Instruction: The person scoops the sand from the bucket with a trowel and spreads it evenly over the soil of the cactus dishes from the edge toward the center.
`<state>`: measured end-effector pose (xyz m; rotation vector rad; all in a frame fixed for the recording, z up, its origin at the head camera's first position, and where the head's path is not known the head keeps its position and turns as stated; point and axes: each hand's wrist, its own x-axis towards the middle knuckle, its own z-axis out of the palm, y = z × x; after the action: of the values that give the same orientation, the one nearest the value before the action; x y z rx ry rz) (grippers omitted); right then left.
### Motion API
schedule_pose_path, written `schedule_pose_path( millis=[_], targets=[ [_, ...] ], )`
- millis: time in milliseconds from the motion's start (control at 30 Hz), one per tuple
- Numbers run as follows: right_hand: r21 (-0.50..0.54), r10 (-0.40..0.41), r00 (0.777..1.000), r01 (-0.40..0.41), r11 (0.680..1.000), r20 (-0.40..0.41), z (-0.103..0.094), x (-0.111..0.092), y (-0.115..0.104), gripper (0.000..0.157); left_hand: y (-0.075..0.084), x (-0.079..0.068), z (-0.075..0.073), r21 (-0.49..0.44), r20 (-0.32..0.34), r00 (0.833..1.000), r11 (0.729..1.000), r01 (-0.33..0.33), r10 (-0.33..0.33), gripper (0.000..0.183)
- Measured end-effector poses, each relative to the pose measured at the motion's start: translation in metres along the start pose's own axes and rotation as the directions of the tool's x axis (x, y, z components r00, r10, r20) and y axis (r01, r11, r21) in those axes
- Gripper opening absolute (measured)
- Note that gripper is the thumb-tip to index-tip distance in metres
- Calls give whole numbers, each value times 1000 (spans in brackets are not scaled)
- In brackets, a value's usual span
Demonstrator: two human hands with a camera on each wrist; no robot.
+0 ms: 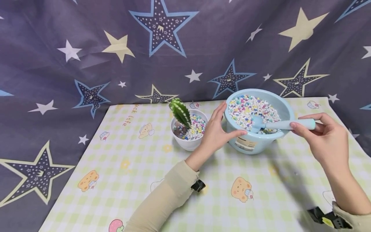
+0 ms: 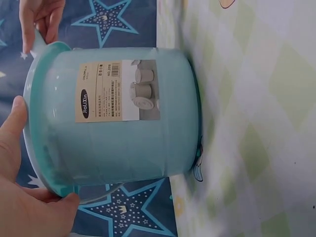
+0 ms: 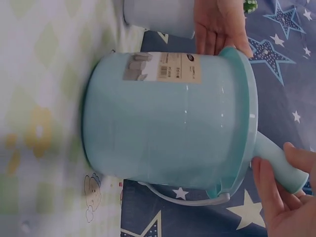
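A light blue plastic bucket (image 1: 246, 141) holds many small coloured pebbles (image 1: 246, 109). My left hand (image 1: 215, 132) grips its rim from the left, thumb along the near edge and fingers on the side. In my right hand (image 1: 327, 137) is a small light blue shovel (image 1: 278, 125), pinched by the handle between thumb and fingers. The shovel's blade lies over the pebbles inside the near rim. Left of the bucket, a white pot (image 1: 188, 144) contains a green cactus (image 1: 180, 112), leaning left, with coloured pebbles on its right side and a brownish patch at its left.
A checked tablecloth (image 1: 116, 199) with cartoon bears covers the table. Behind it hangs a dark curtain (image 1: 95, 19) printed with stars. The bucket's wire handle (image 3: 182, 201) hangs down at its side. A paper label (image 2: 118, 91) is stuck on the bucket's front.
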<state>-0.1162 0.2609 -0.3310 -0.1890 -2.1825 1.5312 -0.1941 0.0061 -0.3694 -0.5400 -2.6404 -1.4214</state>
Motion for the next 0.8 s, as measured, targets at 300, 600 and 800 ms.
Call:
schedule_pose_path(
  millis=[300,600,800],
  targets=[
    [380,45,987,-103,919,157,-2,21,5,17,1,-1,1,17,-3,1000,1000,-1,1,113],
    [605,23,962,-190,773,273,-1,44,11,15,0,-1,2,19,2,1000,1000,-13,13,113],
    [636,24,956,-213,741,292,-2,45,11,16,-1,-2,1,12,3,1000,1000,-16,16,113]
  ],
)
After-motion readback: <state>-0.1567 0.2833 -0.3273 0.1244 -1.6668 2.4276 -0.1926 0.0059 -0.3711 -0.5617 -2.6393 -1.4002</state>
